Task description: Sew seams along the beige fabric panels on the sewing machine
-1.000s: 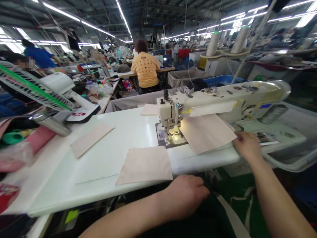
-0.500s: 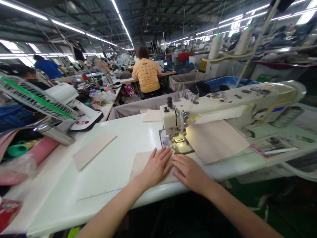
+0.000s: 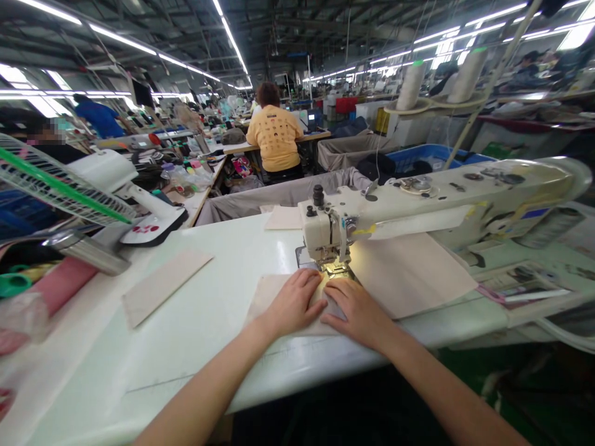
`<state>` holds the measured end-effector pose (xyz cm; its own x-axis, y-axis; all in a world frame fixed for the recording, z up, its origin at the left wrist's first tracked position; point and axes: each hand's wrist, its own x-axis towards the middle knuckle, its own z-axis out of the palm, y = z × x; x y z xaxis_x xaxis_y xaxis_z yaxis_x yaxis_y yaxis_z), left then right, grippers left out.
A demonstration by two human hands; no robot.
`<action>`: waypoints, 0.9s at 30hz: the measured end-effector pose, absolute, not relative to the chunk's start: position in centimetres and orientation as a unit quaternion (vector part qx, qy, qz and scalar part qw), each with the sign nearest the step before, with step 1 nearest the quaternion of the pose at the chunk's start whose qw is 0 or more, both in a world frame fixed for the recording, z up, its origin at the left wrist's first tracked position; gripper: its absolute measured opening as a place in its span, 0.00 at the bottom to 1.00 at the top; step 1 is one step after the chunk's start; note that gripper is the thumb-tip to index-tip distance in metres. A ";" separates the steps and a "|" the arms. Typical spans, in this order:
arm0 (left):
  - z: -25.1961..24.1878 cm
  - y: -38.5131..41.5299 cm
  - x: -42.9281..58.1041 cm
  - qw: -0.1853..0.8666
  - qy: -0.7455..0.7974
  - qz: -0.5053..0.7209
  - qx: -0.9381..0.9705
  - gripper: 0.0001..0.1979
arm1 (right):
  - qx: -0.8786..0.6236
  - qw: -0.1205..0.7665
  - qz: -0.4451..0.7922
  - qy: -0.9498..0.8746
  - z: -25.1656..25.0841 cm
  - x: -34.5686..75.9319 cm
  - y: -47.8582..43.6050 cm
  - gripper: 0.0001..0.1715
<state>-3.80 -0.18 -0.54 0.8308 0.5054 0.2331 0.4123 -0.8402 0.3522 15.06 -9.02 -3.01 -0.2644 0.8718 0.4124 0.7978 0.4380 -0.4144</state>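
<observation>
A: Big picture?
B: Long white sewing table [image 3: 79,384], lockstitch machine [image 3: 469,195] on it, just beyond and right of the fingertips

A: Done vs left?
B: Large beige sheet [image 3: 411,279] lying flat right of the fingers, partly under the mach. arm. Narrow beige strip [image 3: 162,288] well left of the fingers, small beige piece [image 3: 282,218] beyond them, behind the mach. Stitching on any of these: can't tell from here

A: Piece in hand?
B: Beige panel [image 3: 274,296] flat under both hands, far edge just past the fingertips, up at the presser foot [image 3: 337,267]. Long axis approx across the table, partly hidden, so not certain

A: Fingers?
B: L hand [image 3: 292,303], R hand [image 3: 357,313]: fingers together, flat on panel, no pinch, tips close to each other either side of the foot
</observation>
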 end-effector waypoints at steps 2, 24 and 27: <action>-0.5 0.0 -3.7 0.151 0.250 0.165 0.942 0.21 | -0.531 0.296 0.053 -0.792 -3.1 14.9 -8.6 0.22; -1.3 0.7 -3.7 0.125 0.255 0.185 0.941 0.22 | -0.548 0.315 0.016 -0.775 -3.2 14.4 -8.3 0.19; -1.5 0.7 -3.7 0.123 0.254 0.184 0.942 0.22 | -0.548 0.313 0.015 -0.775 -3.2 14.5 -8.3 0.19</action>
<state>-3.75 0.68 -1.48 0.8033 0.5239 0.2834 0.4333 -0.8404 0.3254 14.46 -8.34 -3.20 -0.2029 0.8593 0.4695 0.8405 0.3988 -0.3667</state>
